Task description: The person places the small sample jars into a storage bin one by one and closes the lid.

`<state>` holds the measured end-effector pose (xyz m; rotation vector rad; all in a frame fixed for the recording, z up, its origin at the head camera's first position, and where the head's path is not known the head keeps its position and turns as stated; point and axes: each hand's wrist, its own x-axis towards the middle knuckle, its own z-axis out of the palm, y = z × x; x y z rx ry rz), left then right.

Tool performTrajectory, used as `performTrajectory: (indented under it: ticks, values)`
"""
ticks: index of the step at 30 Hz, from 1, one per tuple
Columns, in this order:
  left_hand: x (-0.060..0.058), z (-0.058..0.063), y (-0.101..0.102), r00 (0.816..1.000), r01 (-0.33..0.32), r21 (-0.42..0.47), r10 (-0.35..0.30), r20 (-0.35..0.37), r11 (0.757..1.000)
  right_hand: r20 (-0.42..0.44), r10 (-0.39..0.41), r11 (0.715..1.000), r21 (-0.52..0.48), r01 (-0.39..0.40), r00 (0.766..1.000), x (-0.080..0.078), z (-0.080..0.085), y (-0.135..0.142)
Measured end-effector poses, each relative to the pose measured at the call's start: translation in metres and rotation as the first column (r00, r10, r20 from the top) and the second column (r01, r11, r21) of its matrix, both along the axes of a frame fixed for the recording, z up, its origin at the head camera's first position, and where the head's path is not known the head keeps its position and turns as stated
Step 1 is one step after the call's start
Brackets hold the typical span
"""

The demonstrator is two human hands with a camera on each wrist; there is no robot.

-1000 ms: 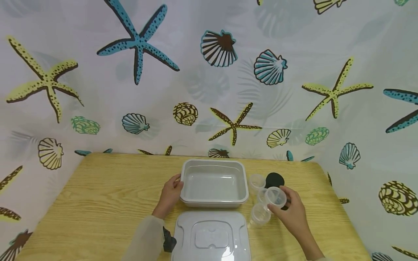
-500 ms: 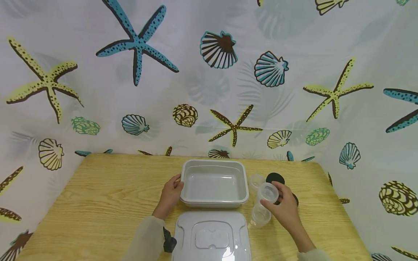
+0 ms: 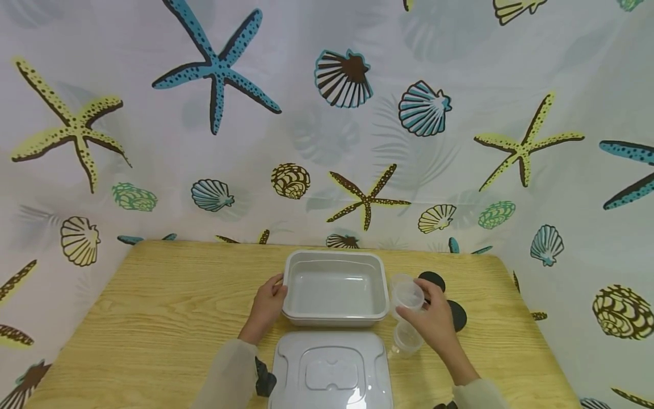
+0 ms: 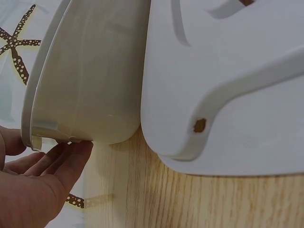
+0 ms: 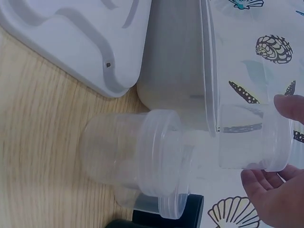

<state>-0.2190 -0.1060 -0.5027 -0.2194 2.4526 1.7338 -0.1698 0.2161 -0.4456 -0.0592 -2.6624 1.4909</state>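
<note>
A pale grey plastic box (image 3: 335, 315) without its lid stands mid-table. My left hand (image 3: 265, 304) holds its left rim, thumb above and fingers under the edge, as the left wrist view shows. In my right hand (image 3: 433, 321) is a clear plastic jar (image 5: 242, 137), pinched near its rim between thumb and fingers. That jar is up beside the box's right wall, higher than the other clear jars. One clear jar (image 3: 407, 339) stands nearer me; another clear jar (image 3: 400, 279) is partly hidden behind the held one.
The box's white lid (image 3: 331, 369) lies flat in front of it. Two black round objects, a far one (image 3: 434, 280) and a near one (image 3: 457, 316), stand right of the jars. A patterned curtain (image 3: 327, 130) rises behind the wooden table (image 3: 168, 318).
My right hand has carried the clear jar leftward and slightly away from me, toward the box, uncovering more of the near black object. My left hand has stayed on the box rim.
</note>
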Motion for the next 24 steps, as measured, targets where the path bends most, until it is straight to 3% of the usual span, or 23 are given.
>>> performTrajectory:
  ticks: [8, 24]
  values:
    - [0.004, 0.0, -0.003, 1.0, 0.015, -0.006, -0.015, 0.008, 1.0, -0.047, 0.007, 1.0, 0.012, -0.007, 0.999, -0.005, 0.0, -0.014]
    - [0.009, -0.002, -0.007, 1.0, 0.024, 0.0, -0.024, -0.004, 1.0, -0.039, -0.008, 1.0, -0.029, 0.007, 0.999, -0.014, -0.005, -0.042]
